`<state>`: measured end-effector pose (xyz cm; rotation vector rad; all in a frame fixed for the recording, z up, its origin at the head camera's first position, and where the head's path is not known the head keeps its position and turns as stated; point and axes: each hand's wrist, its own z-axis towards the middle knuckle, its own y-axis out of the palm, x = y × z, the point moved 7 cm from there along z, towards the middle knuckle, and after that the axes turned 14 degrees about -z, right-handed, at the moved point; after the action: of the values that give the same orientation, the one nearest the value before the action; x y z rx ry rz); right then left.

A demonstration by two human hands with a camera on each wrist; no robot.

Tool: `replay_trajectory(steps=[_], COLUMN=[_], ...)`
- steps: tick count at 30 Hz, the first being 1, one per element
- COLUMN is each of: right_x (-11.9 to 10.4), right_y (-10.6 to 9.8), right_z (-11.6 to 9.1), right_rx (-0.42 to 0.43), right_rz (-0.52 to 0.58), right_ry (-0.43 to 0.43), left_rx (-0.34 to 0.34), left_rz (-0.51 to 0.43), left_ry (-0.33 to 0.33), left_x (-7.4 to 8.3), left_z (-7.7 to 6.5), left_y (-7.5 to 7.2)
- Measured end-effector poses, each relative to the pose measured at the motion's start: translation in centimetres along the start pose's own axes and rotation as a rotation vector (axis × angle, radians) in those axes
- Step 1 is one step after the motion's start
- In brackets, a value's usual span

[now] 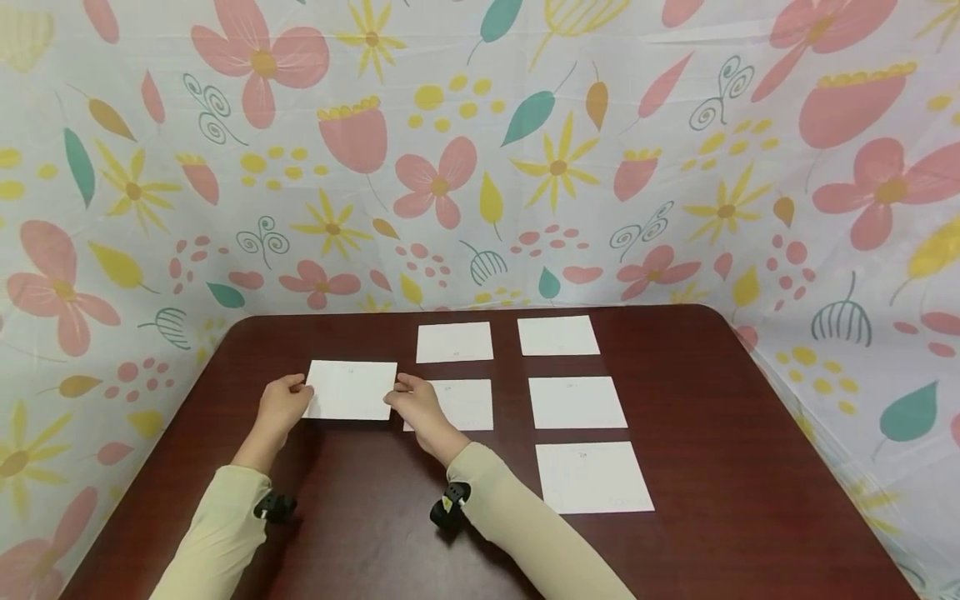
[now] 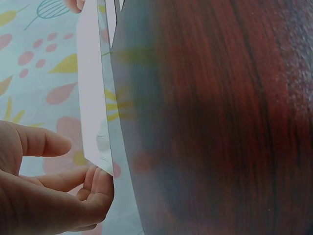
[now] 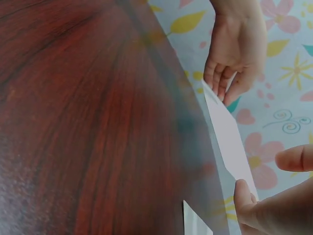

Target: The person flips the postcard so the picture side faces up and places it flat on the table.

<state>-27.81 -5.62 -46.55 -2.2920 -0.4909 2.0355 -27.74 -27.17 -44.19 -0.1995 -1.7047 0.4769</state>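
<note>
Both hands hold a white card [image 1: 351,390] by its short ends, above the left part of the table. My left hand [image 1: 281,406] is at the card's left end and my right hand [image 1: 425,417] at its right end. In the left wrist view the card is seen nearly edge-on, with curled fingertips [image 2: 101,188] at its near end. The right wrist view shows both hands at opposite ends of it. A small faint mark is near the card's top edge, too small to read. My right hand partly covers another white card [image 1: 467,404].
Several similar white cards lie on the dark brown table [image 1: 750,467]: a far middle card [image 1: 454,342], a far right card [image 1: 558,336], one nearer card [image 1: 577,403], and the nearest card [image 1: 596,477]. A flower-patterned cloth [image 1: 480,108] hangs behind and beside the table.
</note>
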Motion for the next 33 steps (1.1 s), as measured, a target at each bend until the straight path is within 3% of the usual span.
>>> replay_trajectory(steps=[8,21,28,33], right_x=[-0.5,-0.9,-0.8,-0.7], right_y=[-0.3,-0.2,-0.2,-0.5], right_z=[0.0,0.3,0.3,0.2], right_rx=[0.0,0.005,0.011,0.026], right_rz=[0.009,0.016,0.052,0.119], right_ry=[-0.02,-0.013,-0.029,-0.046], left_rx=[0.071,0.111,0.125,0.094], left_rz=[-0.025,-0.133,-0.283,-0.333], left_ry=[0.035,0.034,0.022,0.013], left_x=[0.4,1.6,1.6,1.5], left_z=[-0.2,-0.6,-0.7,-0.7], left_y=[-0.4,-1.3,-1.5,-1.3])
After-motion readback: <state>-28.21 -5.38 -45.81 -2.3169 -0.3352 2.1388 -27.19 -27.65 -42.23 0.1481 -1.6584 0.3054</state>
